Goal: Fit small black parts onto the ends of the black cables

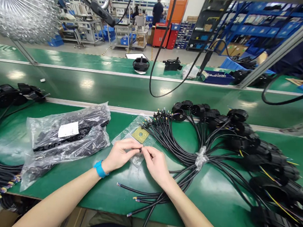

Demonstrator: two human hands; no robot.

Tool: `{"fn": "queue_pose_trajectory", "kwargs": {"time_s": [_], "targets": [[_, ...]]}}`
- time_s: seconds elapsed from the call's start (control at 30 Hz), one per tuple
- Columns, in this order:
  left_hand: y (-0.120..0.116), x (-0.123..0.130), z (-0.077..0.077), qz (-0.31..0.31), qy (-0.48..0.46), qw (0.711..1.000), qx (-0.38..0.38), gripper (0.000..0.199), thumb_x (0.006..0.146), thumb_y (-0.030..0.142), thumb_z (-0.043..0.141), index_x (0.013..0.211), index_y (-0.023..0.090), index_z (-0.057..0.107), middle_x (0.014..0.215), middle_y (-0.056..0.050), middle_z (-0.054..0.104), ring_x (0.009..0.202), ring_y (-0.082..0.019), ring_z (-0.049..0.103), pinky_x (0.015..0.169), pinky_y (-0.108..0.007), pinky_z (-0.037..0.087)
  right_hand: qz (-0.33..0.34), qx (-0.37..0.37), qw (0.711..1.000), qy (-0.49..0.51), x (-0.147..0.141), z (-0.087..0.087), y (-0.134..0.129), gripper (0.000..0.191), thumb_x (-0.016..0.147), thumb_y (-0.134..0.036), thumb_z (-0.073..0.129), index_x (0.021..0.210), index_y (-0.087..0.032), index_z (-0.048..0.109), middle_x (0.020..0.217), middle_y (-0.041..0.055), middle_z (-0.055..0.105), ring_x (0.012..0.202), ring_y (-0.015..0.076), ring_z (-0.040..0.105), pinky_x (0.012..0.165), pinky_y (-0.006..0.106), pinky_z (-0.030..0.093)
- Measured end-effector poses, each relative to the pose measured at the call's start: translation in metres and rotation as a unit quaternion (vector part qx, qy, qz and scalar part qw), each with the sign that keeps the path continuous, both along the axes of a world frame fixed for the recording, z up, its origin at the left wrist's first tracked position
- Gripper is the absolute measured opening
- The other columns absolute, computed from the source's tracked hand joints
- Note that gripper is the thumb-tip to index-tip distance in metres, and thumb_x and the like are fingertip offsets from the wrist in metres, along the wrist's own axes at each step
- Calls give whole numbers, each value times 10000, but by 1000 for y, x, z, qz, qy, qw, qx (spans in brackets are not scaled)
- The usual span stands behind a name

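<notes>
The left hand (121, 155) and right hand (157, 163) meet fingertip to fingertip, pinching between them what seems a tiny dark piece (141, 148), its long axis indiscernible, with the bag (128, 130) beneath and just beyond and cables (177, 150) nearer the right hand.

Glossy tabletop (219, 212), tiny part (141, 149) perhaps plastic

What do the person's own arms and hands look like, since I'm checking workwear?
The left forearm and right forearm show no sleeves. A bright blue wristband is worn on the left side only. The left hand and right hand are ungloved, with no rings or markings that I can make out.
</notes>
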State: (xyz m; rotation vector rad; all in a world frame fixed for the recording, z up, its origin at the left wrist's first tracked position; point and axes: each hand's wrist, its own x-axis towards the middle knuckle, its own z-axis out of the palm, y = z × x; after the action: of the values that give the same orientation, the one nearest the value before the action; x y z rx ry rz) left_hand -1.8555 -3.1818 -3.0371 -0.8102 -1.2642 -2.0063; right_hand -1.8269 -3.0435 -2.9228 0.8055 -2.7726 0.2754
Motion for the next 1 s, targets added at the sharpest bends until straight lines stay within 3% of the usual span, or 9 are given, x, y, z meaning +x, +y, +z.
{"fn": "queue_pose_trajectory", "kwargs": {"time_s": [0.1,0.2,0.37,0.73,0.87,0.93,1.0], "targets": [[-5,-4,0,-30,-52,998,30,193,844,250,658,990,145,728,975,-79,659,917,-149,614,854,-276,497,-10,36,994,106,4,2,-5,220,957,-330,500,1026,-202,666,942,11,633,802,114,575,739,243,414],[-7,-7,-1,-43,-83,994,49,221,813,274,691,974,129,730,964,-91,660,917,-159,617,857,-275,494,19,48,988,143,5,2,-3,179,948,-302,522,1031,-199,644,890,5,605,754,98,545,711,236,405],[-5,-8,-4,-56,-58,996,24,211,847,268,655,991,132,726,996,-85,659,938,-152,615,876,-277,493,38,64,990,117,1,0,5,194,966,-252,473,868,-169,618,776,12,547,683,99,490,656,254,365],[-3,-2,-3,-45,19,999,2,168,877,182,606,993,132,716,982,-60,660,936,-118,609,877,-250,486,54,-22,998,-10,-1,5,3,240,946,-238,500,768,-138,625,734,14,565,705,92,517,664,225,389],[0,1,-3,-14,28,999,-13,182,882,160,588,1012,144,713,989,-49,657,927,-109,608,866,-234,486,55,-25,998,-28,-2,4,2,263,946,-242,495,749,-133,632,690,19,540,673,96,491,630,226,378],[2,1,-3,-8,18,1000,-12,258,880,167,593,1121,170,683,1020,-42,658,941,-113,612,886,-242,486,54,-24,998,-25,-2,5,1,267,945,-247,501,749,-129,639,682,20,539,660,94,487,619,225,375],[3,1,-4,-49,-8,999,22,455,874,177,606,1326,202,556,1032,-40,657,945,-121,619,896,-261,495,57,-29,998,-16,-2,7,-2,245,938,-250,520,777,-128,658,694,20,554,655,87,497,614,216,386]]}}
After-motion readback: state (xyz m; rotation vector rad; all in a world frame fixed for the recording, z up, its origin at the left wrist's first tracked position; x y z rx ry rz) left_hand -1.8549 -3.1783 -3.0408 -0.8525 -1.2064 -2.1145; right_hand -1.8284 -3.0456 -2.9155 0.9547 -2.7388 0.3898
